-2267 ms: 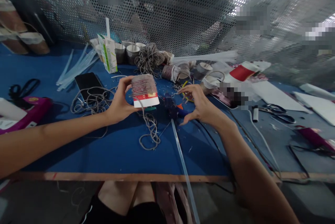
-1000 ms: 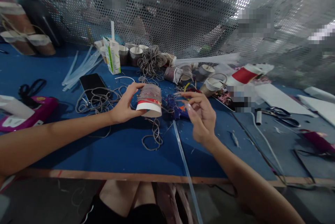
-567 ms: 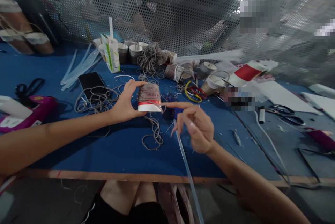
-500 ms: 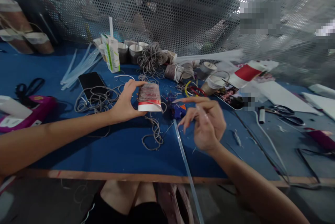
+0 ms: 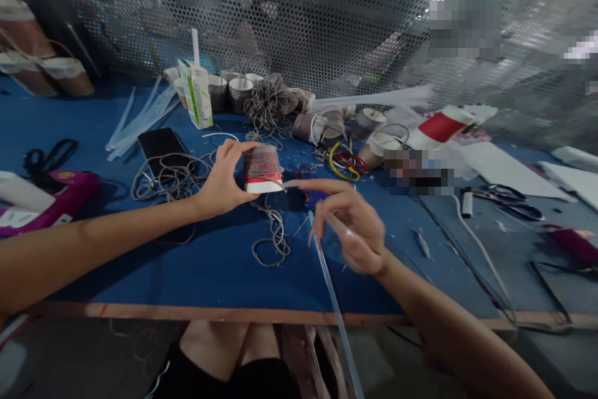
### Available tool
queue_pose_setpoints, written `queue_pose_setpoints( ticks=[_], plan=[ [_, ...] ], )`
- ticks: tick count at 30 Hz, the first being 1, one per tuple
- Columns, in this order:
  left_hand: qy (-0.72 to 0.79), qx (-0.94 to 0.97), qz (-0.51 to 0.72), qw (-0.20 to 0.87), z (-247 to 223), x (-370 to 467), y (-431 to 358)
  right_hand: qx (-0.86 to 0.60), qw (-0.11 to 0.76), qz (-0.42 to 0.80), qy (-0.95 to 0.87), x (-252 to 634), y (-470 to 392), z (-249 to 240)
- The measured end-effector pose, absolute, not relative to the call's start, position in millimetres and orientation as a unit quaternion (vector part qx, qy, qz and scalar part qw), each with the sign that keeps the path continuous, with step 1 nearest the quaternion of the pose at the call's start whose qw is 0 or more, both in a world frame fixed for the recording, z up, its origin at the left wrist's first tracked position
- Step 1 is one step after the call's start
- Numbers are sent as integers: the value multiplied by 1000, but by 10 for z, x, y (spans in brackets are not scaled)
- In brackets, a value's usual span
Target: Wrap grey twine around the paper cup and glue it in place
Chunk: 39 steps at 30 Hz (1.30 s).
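Note:
My left hand (image 5: 224,178) grips a paper cup (image 5: 263,187) between thumb and fingers, tipped on its side above the table. Grey cord (image 5: 261,164) is wound in rows round most of the cup, leaving a red and white band bare near its lower end. Its loose length (image 5: 276,237) trails onto the table below. Beside the cup, my right hand (image 5: 352,221) stretches its index finger to the cup's lower right edge, where the cord is; the other fingers are loosely bent and apart. Partly hidden behind that hand lies a blue glue gun (image 5: 311,198) with a long clear glue stick (image 5: 329,287).
A phone (image 5: 163,149) lies under tangled cord at the left, near clear glue sticks (image 5: 144,119) and a drink carton (image 5: 196,94). Cord-wrapped cups (image 5: 240,95) and a cord bundle (image 5: 271,100) stand behind. Scissors (image 5: 511,200) and a white cable (image 5: 483,256) lie right.
My right hand has moved left, bringing its index fingertip to the cup's edge. The cup has shifted slightly up and left in my left hand, and the loop of cord at its side is drawn in.

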<state>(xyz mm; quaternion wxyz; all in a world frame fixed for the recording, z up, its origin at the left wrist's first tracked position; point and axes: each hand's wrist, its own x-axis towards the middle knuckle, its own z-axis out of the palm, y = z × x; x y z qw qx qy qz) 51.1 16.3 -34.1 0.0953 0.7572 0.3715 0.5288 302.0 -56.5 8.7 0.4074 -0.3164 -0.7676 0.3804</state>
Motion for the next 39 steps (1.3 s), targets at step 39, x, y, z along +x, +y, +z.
queue_pose_setpoints(
  ticks=[39],
  plan=[
    [269, 739, 576, 224, -373, 510, 178, -277, 433, 544, -663, 2808, -481, 170]
  ],
)
